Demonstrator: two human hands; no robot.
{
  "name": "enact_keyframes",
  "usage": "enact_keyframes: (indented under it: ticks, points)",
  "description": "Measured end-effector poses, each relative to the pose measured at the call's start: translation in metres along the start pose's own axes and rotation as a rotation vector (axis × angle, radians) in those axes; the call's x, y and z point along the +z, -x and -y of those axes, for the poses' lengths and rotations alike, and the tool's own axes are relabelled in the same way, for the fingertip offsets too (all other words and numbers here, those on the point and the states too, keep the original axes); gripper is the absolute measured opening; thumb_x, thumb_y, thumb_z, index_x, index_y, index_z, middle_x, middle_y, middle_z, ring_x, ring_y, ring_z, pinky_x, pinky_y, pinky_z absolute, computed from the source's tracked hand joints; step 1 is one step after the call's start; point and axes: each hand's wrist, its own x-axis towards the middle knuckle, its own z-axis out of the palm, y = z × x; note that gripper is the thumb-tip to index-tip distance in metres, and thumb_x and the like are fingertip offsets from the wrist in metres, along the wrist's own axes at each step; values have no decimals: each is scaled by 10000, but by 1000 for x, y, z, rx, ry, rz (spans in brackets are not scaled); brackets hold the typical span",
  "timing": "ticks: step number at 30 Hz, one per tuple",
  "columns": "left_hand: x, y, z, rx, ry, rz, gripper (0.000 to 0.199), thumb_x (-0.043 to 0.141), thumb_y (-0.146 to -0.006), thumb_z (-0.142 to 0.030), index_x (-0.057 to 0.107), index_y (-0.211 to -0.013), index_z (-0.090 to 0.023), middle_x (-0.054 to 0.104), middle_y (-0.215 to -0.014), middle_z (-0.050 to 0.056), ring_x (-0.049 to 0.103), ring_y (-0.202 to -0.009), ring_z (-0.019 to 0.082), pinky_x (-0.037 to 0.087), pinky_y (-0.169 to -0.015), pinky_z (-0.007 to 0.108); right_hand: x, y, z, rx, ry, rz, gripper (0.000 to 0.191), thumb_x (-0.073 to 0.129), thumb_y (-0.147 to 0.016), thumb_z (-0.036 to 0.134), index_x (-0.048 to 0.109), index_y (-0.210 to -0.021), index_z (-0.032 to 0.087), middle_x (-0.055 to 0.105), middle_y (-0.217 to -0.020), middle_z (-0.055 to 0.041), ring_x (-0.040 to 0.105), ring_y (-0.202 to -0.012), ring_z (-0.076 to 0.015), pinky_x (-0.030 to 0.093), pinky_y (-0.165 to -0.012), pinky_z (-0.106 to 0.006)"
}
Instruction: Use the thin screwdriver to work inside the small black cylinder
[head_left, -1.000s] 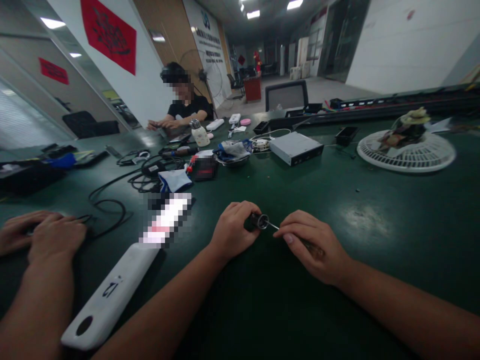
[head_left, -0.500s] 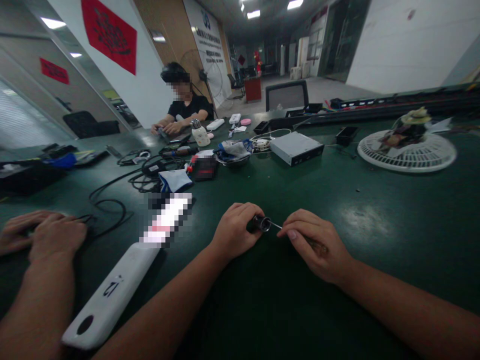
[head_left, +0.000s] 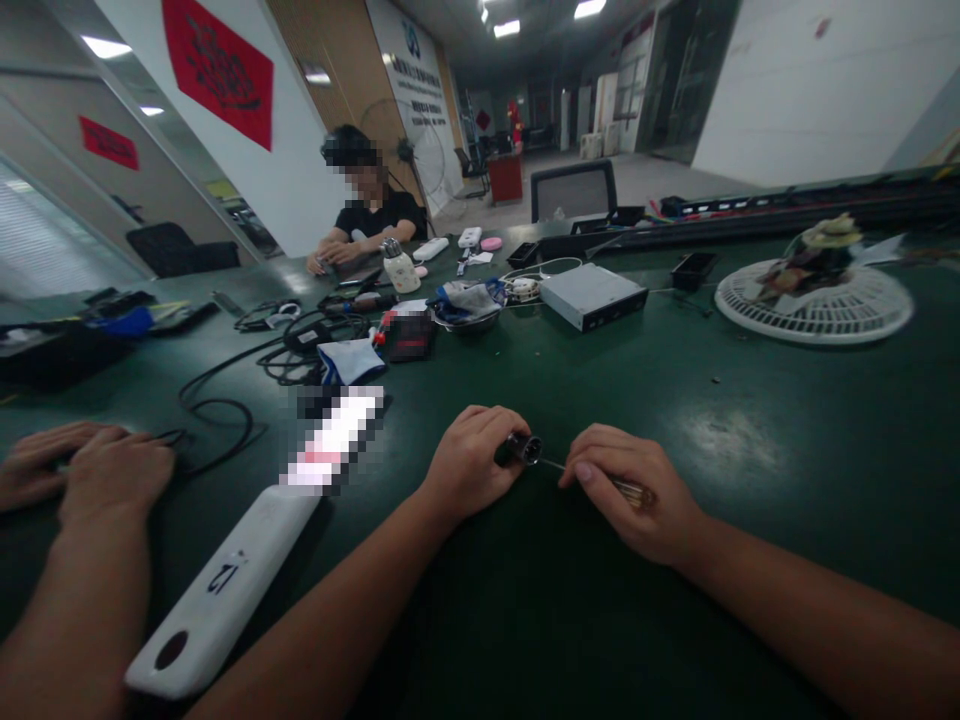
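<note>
My left hand (head_left: pixel 474 458) is closed around a small dark hollow cylinder (head_left: pixel 525 448), whose open end faces right. Most of the cylinder's length is hidden inside my fingers. In my right hand (head_left: pixel 630 485) is a screwdriver (head_left: pixel 636 493) with a brownish, ridged handle and a thin metal shaft. The shaft points left, its tip just by the lower rim of the cylinder's opening; whether they touch I cannot tell. Both hands are low over the dark green table (head_left: pixel 600 620).
A white handheld device (head_left: pixel 225 580) with a lit screen lies beside my left forearm. Another person's hands (head_left: pixel 112 465) rest at the far left. Cables, a cloth (head_left: pixel 351 360), a grey metal drive (head_left: pixel 592 292) and a white fan grille (head_left: pixel 817 305) lie farther back. Someone sits opposite.
The screwdriver's tip has dropped slightly, from in front of the cylinder's opening to its lower rim. More of the handle shows in my right hand. My left hand stays in place.
</note>
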Motion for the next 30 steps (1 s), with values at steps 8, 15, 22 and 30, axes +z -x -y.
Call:
enact_keyframes:
  ticks: [8, 15, 22, 30]
  points:
    - [1, 0, 0, 41, -6, 6, 224, 695, -790, -93, 606, -963, -205, 720, -945, 15, 660, -898, 207, 478, -863, 365, 3, -2, -1, 36, 41, -49, 210, 539, -992, 191, 727, -897, 185, 716, -846, -65, 656, -811, -199, 521, -740, -361]
    - [0, -1, 0, 74, -63, 1, 216, 647, -841, -51, 654, -989, -208, 740, -1028, 23, 675, -965, 207, 451, -941, 389, 2, -2, 0, 57, 29, -30, 288, 506, -1003, 212, 669, -767, 183, 652, -732, -39, 611, -705, -178, 475, -675, -340]
    - [0, 0, 3, -76, -128, -58, 303, 667, -806, -17, 656, -1034, -216, 734, -1052, 29, 665, -1020, 230, 443, -970, 423, 2, 1, -5, 138, 110, -57, 126, 584, -997, 266, 690, -986, 198, 701, -842, -26, 662, -742, -164, 489, -685, -298]
    - [-2, -1, 4, -242, -171, -86, 319, 686, -765, -10, 635, -1006, -213, 720, -989, 21, 658, -966, 248, 450, -931, 436, 14, 0, 0, 32, 537, 339, 69, 665, -903, 209, 610, -936, 186, 676, -854, -49, 622, -756, -216, 456, -637, -327]
